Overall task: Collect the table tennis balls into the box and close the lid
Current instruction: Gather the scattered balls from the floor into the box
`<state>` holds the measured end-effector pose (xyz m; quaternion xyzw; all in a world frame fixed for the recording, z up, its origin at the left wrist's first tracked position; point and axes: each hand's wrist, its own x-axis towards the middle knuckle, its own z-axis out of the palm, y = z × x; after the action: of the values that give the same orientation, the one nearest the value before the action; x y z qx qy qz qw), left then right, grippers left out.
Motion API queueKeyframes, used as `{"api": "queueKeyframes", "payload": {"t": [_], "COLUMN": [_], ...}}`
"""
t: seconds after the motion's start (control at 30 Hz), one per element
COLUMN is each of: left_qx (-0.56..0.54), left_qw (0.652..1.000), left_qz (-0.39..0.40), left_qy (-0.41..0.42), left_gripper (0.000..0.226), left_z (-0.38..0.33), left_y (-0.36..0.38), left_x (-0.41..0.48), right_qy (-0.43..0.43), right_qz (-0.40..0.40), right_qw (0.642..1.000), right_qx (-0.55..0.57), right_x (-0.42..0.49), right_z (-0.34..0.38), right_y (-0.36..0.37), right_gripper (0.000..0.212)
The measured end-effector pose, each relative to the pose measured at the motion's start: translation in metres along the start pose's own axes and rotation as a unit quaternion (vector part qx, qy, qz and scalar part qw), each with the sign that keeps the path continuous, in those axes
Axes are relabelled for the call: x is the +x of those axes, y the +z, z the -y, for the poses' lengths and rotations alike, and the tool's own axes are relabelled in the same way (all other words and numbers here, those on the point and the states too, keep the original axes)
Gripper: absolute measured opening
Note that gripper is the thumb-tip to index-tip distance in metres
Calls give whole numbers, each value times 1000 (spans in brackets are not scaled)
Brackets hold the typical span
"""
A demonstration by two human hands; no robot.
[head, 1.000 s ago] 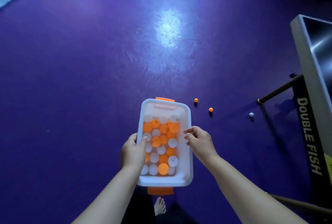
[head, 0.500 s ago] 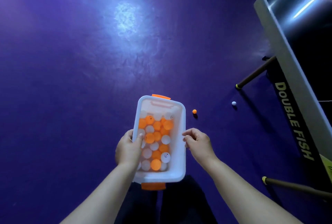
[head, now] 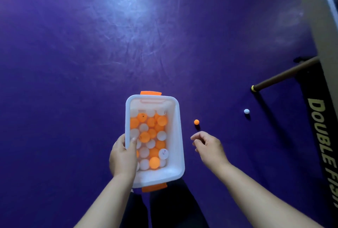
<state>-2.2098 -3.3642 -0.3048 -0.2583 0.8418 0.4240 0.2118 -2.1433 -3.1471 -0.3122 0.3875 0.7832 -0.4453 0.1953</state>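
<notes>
The left hand [head: 124,154] grips the left rim of the lidless white box [head: 180,136], its fingers [head: 133,142] curled over the edge, with orange and white balls [head: 154,162] piled inside. The right hand [head: 210,147], loosely curled and holding nothing, hovers right of the box, just near of a loose orange ball [head: 196,122] on the purple floor [head: 73,81]. A white ball [head: 246,111] lies farther right, near the table leg [head: 285,74], with open floor to the left and far side.

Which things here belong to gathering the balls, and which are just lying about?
Job: box, gripped by left hand; balls inside it; orange ball and white ball on floor; right hand, empty.
Lying about: table; table leg.
</notes>
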Motion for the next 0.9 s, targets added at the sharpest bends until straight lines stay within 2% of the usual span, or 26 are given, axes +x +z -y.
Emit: {"api": "queueKeyframes", "payload": {"t": [0.17, 0.33, 0.53, 0.67, 0.77, 0.9], "left_qx": [-19, -23, -12, 5, 13, 6], "left_qw": [999, 998, 999, 1000, 1000, 1000], "left_qz": [-35, -36, -28, -6, 8, 6], "left_qy": [-25, -44, -39, -26, -21, -12], "left_gripper": [12, 16, 9, 15, 11, 11], "left_z": [3, 38, 97, 135, 158, 175], "left_y": [72, 140, 205, 236, 251, 266], "left_x": [76, 160, 250, 295, 318, 335], "right_qy": [-7, -13, 14, -17, -38, -48], "right_qz": [23, 12, 44, 49, 46, 50], "right_qw": [995, 982, 983, 972, 958, 929], "right_qx": [-101, -186, -177, -229, -281, -365], "right_x": [131, 260, 384, 444, 468, 485], "right_z": [-25, -69, -141, -182, -199, -217], "right_y": [9, 64, 157, 210, 243, 272], "right_gripper": [18, 21, 27, 40, 50, 41]}}
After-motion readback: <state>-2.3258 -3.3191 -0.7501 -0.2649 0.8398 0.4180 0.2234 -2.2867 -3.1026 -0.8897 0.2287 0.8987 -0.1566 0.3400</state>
